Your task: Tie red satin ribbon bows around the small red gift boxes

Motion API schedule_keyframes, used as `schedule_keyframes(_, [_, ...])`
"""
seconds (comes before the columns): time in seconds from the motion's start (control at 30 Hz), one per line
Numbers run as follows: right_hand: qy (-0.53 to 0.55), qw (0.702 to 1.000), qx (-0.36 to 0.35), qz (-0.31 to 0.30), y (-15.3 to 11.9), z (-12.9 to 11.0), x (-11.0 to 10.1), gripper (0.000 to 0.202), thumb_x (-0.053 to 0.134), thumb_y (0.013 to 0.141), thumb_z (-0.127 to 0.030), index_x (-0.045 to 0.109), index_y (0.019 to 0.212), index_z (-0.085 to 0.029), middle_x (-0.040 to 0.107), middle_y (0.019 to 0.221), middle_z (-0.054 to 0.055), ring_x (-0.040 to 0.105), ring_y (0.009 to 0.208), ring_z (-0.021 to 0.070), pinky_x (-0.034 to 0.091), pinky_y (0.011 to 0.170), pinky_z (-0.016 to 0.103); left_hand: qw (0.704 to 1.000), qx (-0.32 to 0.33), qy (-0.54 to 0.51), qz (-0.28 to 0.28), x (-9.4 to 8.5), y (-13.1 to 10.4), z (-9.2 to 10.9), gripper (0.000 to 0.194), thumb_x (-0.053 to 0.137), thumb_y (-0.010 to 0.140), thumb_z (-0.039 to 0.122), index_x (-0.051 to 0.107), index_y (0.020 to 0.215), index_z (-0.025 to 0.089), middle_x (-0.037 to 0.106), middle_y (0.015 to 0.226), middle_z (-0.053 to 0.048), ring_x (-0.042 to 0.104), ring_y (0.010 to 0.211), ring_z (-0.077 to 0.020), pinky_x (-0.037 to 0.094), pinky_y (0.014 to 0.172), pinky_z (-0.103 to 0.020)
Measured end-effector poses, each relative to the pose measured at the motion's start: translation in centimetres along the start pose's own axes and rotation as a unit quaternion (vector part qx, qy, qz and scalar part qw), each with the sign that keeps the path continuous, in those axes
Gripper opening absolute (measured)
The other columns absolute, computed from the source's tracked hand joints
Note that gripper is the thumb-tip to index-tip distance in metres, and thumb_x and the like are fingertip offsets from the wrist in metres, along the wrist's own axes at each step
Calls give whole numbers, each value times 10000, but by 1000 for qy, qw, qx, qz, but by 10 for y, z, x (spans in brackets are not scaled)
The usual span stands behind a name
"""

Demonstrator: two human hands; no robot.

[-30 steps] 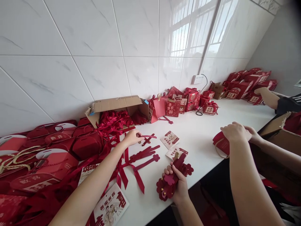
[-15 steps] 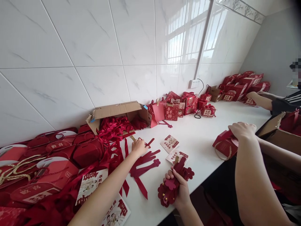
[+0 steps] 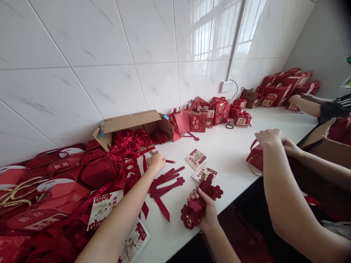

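Observation:
My right hand (image 3: 208, 210) is closed around a bundle of dark red felt flower strips (image 3: 195, 206), low in front of me by the table's edge. My left hand (image 3: 156, 160) is farther forward, fingers closed at a small red strip (image 3: 170, 161) that pokes out to its right, with a gold-coloured bit at its fingertips. More flat felt strips (image 3: 167, 186) lie just below that hand. Two printed square cards (image 3: 196, 159) lie between the hands, the nearer one partly behind the bundle. An open cardboard box (image 3: 131, 120) of red ribbons stands beyond my left hand.
Red gift boxes (image 3: 65, 197) and ribbons are heaped at the left. Small red boxes (image 3: 219, 109) line the wall. At right, another person's arms (image 3: 282, 182) hold a red box (image 3: 255, 159); farther back, another person's hand is beside stacked red bags (image 3: 276, 95).
The view has shifted slightly. My left hand has moved a little and less of the red strip shows beside it. The nearby person's second hand now shows at the red box.

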State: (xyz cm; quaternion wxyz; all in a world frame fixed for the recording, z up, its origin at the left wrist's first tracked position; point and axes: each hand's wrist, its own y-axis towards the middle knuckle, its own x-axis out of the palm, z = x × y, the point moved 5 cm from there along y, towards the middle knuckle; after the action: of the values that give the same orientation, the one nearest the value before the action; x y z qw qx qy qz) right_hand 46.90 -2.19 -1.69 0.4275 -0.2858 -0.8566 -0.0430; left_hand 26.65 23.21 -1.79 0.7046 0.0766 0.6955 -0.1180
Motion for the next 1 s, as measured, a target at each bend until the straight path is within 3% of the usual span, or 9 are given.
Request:
schedule_keyframes(0.1, [41, 998, 39, 5, -30, 78, 6, 290, 550, 899, -325, 555, 1152, -183, 582, 1150, 79, 595, 967, 198, 525, 797, 388, 1000, 0, 14, -19, 7, 5, 13, 348, 541, 892, 350, 540, 1178, 153, 582, 1172, -93, 593, 1006, -220, 501, 850, -441])
schedule_keyframes(0.2, [89, 994, 63, 5, -46, 124, 11, 169, 621, 842, -298, 604, 956, -174, 594, 785, -6, 585, 702, 126, 518, 669, 295, 999, 15, 18, -40, 8, 7, 18, 349, 544, 890, 346, 538, 1182, 154, 576, 1182, -95, 589, 1015, -224, 499, 854, -444])
schedule_keyframes(0.27, [116, 990, 74, 3, -48, 134, 12, 138, 691, 756, -253, 607, 853, -201, 494, 614, -55, 532, 599, 109, 494, 614, 268, 997, 42, 14, -57, 7, 7, 17, 345, 547, 889, 340, 540, 1179, 153, 577, 1180, -94, 590, 1013, -222, 502, 850, -441])
schedule_keyframes(0.33, [132, 988, 82, -1, -48, 134, 13, 161, 715, 710, -233, 609, 829, -217, 464, 590, -61, 518, 589, 113, 480, 594, 268, 994, 77, 6, -73, 7, 4, 12, 331, 548, 889, 333, 546, 1169, 155, 579, 1176, -91, 592, 1007, -218, 505, 845, -434])
schedule_keyframes(0.6, [104, 991, 78, -7, -50, 130, 12, 140, 687, 762, -270, 610, 859, -205, 524, 651, -41, 554, 651, 124, 495, 639, 282, 982, 150, -26, -114, 9, -3, -13, 296, 544, 893, 318, 560, 1149, 170, 582, 1173, -84, 596, 993, -207, 513, 836, -411])
schedule_keyframes(0.67, [69, 995, 69, -7, -49, 119, 11, 186, 618, 844, -308, 606, 977, -178, 613, 852, 13, 599, 783, 153, 519, 708, 324, 980, 155, -28, -125, 9, -5, -18, 290, 542, 894, 319, 564, 1143, 172, 585, 1168, -83, 597, 988, -205, 515, 834, -407])
schedule_keyframes(0.77, [16, 999, 48, -2, -37, 78, 7, 285, 546, 902, -319, 555, 1151, -180, 580, 1161, 82, 593, 974, 201, 521, 807, 398, 977, 158, -27, -138, 8, -10, -22, 287, 540, 896, 320, 566, 1140, 172, 586, 1165, -83, 598, 982, -202, 516, 831, -405])
schedule_keyframes(0.93, [-55, 998, -2, 10, 5, -40, -10, 281, 517, 912, -350, 566, 1144, -200, 577, 1168, 84, 590, 954, 183, 529, 804, 384, 974, 162, -21, -154, 8, -22, -20, 278, 537, 898, 318, 569, 1132, 172, 595, 1147, -79, 606, 960, -195, 523, 814, -391])
schedule_keyframes(1.0, [-74, 997, -21, 13, 22, -80, -20, 228, 534, 896, -377, 613, 1013, -198, 638, 1008, 54, 611, 855, 166, 537, 717, 341, 976, 162, -16, -142, 7, -26, -17, 285, 540, 896, 317, 565, 1140, 173, 588, 1161, -82, 600, 979, -201, 517, 826, -400])
